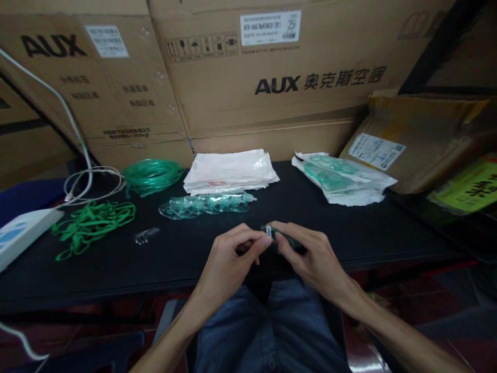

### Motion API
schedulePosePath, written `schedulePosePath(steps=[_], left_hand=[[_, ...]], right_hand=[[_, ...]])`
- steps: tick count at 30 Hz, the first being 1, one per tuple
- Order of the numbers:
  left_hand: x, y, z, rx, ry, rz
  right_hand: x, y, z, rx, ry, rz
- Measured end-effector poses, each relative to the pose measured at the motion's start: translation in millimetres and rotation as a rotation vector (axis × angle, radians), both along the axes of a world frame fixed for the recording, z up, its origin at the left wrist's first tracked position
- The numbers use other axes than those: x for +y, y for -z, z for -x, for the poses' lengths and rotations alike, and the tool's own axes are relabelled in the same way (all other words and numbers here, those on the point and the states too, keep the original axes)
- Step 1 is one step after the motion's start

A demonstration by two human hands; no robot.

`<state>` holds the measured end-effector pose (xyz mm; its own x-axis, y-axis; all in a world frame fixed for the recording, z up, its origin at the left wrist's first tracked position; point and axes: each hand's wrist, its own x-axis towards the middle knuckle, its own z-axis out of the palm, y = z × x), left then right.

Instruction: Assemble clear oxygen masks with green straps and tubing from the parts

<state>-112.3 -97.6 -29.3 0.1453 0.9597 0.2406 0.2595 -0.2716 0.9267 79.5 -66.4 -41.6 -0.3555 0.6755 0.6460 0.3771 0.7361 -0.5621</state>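
My left hand (238,251) is pinched at the fingertips around a small whitish clear piece (268,231) above the table's front part. My right hand (308,254) is closed on a dark green see-through piece (290,240), mostly covered by the fingers; it looks like one of the face masks. Both hands meet where the small piece touches the green one. Just beyond them lies a nested row of clear green masks (205,205). Several small clear bent pieces (146,235) are on the table to the left.
Behind the masks are a stack of white pouches (231,171) and, to the right, pouches with green contents (341,178). Coiled green tubing (153,176), green straps (97,223) and a white power strip (29,235) occupy the left. Large cartons (272,119) wall off the back.
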Motion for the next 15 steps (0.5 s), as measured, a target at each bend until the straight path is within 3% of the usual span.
schedulePosePath(steps=[10, 15], left_hand=[[1.3, -2.3, -1.8, 0.073, 0.020, -0.018], [-0.3, 0.3, -4.9, 0.210, -0.173, -0.255]], right_hand=[[2.0, -5.1, -1.9, 0.030, -0.036, 0.203], [-0.3, -13.3, -5.3, -0.023, -0.101, 0.341]])
